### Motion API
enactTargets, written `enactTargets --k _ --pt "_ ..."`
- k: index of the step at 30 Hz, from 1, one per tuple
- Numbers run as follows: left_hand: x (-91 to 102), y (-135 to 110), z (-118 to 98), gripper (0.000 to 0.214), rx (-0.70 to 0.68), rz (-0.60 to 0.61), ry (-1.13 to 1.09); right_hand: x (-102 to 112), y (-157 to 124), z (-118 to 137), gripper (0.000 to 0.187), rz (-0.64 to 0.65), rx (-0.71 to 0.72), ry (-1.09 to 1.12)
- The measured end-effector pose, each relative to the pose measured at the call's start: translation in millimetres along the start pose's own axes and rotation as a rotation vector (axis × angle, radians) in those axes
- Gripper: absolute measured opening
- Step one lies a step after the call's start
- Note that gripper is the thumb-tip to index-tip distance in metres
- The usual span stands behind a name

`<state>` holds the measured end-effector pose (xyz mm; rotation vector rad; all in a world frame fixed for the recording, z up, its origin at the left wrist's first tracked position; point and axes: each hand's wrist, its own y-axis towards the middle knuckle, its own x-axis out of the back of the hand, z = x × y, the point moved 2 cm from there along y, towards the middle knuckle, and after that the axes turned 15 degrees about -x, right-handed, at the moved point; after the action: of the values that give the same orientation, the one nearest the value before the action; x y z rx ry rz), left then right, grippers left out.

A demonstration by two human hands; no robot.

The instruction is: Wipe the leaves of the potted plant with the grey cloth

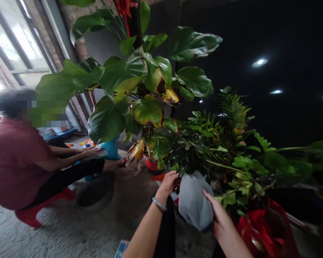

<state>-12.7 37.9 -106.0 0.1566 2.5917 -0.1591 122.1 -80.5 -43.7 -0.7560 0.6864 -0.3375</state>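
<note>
My right hand [220, 214] grips a rounded piece of thin grey cloth [195, 202], thumb on its near face and the other fingers hidden behind it. What kind of cloth item it is, I cannot tell. Just left of the cloth, my left hand [169, 183], with a pale bangle on its wrist, has its fingers curled together beside the lower leaves of a bushy green plant [188, 147]. Whatever those fingers may hold is too small or hidden to make out.
A large-leaved potted plant [148, 107] with yellowing leaves rises ahead, its red pot [150, 164] on the floor. On the left a person [18, 157] sits on a red stool [32, 215] near a dark basin [95, 193]. Red wrapping [269, 229] lies at right.
</note>
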Motion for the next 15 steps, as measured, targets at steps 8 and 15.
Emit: enactTargets --k 8,15 --pt "0.9 1 -1 0.041 -0.021 -0.069 -0.107 -34 -30 87 0.031 0.036 0.451 0.168" --pt "3.6 5 2 0.049 -0.079 -0.084 -0.12 -15 3 11 0.024 0.057 -0.018 -0.145"
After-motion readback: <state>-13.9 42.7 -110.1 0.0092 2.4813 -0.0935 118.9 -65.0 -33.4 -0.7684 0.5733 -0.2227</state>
